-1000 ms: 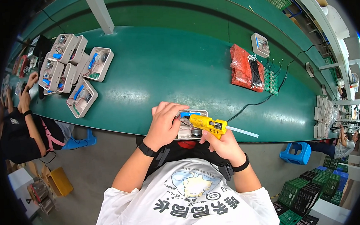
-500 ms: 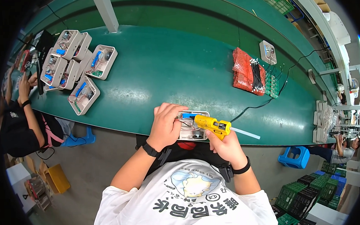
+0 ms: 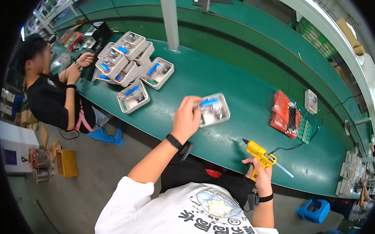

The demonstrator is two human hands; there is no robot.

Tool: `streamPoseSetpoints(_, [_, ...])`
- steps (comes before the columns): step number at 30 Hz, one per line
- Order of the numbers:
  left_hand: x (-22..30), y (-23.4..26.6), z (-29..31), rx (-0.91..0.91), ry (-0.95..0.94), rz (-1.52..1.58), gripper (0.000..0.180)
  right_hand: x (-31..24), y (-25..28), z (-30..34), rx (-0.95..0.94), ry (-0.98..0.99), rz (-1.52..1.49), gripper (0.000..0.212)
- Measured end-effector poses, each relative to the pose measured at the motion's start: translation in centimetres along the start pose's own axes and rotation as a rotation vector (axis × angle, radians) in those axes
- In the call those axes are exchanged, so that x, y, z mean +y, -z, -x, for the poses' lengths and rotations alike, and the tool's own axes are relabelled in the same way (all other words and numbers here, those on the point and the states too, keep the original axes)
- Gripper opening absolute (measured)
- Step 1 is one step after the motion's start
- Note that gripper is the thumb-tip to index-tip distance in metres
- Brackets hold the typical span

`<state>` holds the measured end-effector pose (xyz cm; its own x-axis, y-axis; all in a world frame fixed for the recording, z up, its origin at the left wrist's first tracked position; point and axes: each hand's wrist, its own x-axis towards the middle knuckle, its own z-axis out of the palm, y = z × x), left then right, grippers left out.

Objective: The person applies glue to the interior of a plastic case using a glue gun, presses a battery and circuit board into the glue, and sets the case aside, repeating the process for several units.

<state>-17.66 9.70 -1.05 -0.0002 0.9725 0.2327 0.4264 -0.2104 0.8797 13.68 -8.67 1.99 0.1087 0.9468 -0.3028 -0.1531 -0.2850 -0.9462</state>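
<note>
My left hand [image 3: 187,120] grips the left side of a white plastic housing [image 3: 225,111], its fingers bent over the rim. A blue cylinder, perhaps a battery [image 3: 210,102], shows along the top inside it; the other parts are smeared by motion. My right hand [image 3: 260,172] is wrapped round the handle of a yellow glue gun [image 3: 256,150]. Its dark nozzle points up and to the left, apart from the housing. A translucent glue stick [image 3: 285,170] sticks out of the gun's back end.
Several filled white housings [image 3: 133,97] are stacked at the left of the green table [image 3: 185,75]. Toward the right lie red bubble wrap [image 3: 279,109], black wires [image 3: 293,118] and green circuit boards [image 3: 305,130]. A co-worker [image 3: 56,89] sits at the left. A grey post [image 3: 170,21] rises behind.
My left hand has carried the housing away from the table's front edge, farther onto the table. The glue gun has come away from the housing, down and right. The whole view has turned.
</note>
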Motion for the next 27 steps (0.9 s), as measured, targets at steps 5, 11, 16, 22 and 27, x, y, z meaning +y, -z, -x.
streamPoseSetpoints(5, [-1.9,1.3,-3.8,0.126,-0.319,-0.029,0.042,3.1,1.2,-0.7,0.057,0.031,-0.070,0.028])
streamPoseSetpoints(11, [-6.4,12.0,-4.3,0.634,0.081,-1.036,0.073,4.4,2.3,-1.0,0.071,0.143,-0.232,0.027])
streamPoseSetpoints(16, [-6.8,13.2,-3.8,0.628,0.342,-0.925,0.081,4.2,2.2,-1.3,0.038,0.148,-0.217,0.027])
streamPoseSetpoints(22, [-6.7,12.1,-4.6,0.581,0.562,-0.909,0.089,4.7,2.9,-1.4,0.007,0.161,-0.252,0.024])
streamPoseSetpoints(27, [-6.2,10.3,-6.9,0.549,0.674,-0.857,0.100,4.8,2.7,-1.7,-0.020,0.183,-0.281,0.021])
